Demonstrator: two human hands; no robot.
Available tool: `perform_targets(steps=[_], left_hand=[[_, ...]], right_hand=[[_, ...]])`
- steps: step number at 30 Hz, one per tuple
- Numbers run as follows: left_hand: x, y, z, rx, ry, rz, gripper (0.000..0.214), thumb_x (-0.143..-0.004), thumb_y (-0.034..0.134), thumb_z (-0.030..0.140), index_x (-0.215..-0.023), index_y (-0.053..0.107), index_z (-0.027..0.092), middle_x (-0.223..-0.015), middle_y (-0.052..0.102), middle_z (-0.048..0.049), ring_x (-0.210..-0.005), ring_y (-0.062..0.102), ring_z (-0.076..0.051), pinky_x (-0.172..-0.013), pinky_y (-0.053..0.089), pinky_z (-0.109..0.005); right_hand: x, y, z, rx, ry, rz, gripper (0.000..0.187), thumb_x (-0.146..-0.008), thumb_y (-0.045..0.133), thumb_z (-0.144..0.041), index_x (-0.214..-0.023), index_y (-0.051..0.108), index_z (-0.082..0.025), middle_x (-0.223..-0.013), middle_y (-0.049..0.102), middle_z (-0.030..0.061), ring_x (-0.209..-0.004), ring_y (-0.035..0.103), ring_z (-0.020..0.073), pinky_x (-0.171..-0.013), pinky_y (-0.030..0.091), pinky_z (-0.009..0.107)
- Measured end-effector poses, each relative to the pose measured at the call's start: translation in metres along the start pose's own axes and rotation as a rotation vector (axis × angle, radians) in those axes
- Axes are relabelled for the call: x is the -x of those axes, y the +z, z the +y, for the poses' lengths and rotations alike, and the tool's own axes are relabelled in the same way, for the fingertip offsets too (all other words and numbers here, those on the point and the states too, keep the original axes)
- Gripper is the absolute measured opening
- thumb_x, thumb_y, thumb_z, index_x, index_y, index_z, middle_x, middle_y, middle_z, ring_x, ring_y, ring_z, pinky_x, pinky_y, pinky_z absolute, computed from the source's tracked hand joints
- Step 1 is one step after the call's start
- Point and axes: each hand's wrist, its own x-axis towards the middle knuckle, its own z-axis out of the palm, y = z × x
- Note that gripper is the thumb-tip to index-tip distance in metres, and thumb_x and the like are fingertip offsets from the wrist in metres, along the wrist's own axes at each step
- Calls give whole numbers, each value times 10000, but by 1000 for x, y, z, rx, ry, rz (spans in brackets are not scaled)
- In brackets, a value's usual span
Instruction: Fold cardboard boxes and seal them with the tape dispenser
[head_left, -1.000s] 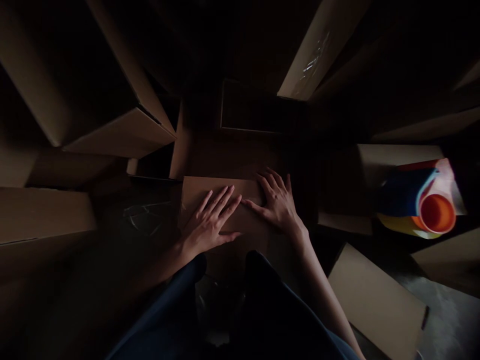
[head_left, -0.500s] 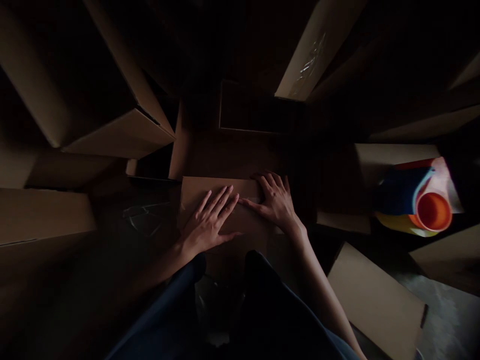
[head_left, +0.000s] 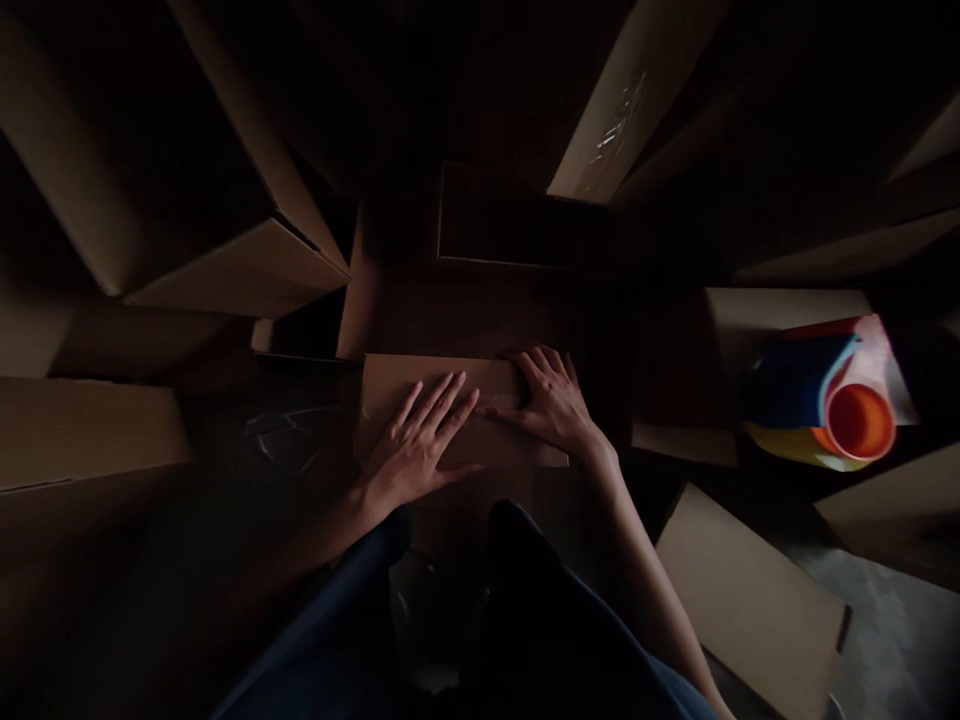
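Note:
A cardboard box with its top flaps closed sits in front of my knees. My left hand lies flat across the left part of its top, fingers spread. At the right end of the same box rests my right hand, its fingers stretched over the far edge and its thumb pointing left along the top. Neither hand grips anything. Deep shadow hides the box's sides.
Several cardboard boxes crowd around, among them a large one at left and a taped one behind. A bundle of coloured items with an orange roll lies on a box at right. Clear plastic scraps lie on the floor.
My right hand has shifted very slightly, uncovering a bit more of the box's near right corner. The left hand stays in place.

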Motion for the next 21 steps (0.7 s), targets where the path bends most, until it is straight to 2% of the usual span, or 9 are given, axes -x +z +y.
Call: perform_targets(steps=[6,10,15,21], left_hand=[[1,1,0,0,-1,-20,926,-1002,378,710,-1676,87,147,-1712,275,-154,-1578,304,-282,-1291,218,-490],[1,2,0,25,-9,-17,952,-994,400,712,-1679,37,159,-1713,274,-152,-1572,317,-289,-1290,229,-494],[0,2,0,14,-9,-9,946,-994,411,706,-1677,59,154,-1711,281,-147,-1569,324,-284,-1284,241,-493],[0,2,0,3,-6,-1,929,-1000,384,707,-1678,71,154,-1702,305,-153,-1559,344,-284,-1280,235,-487]], right_hand=[[-1,0,1,-5,31,-8,741,-794,544,-876,-1199,636,-262,-1253,670,127,-1268,559,408,-1107,380,724],[-1,3,3,-13,2,34,690,-809,551,-855,-1164,651,-271,-1201,684,120,-1211,584,388,-1080,423,670],[0,5,2,-24,-1,79,700,-854,453,-865,-1126,664,-255,-1141,704,124,-1156,608,371,-1054,447,642],[-1,3,0,-13,5,51,690,-890,411,-837,-1123,663,-239,-1146,706,128,-1142,610,373,-1045,453,631]])
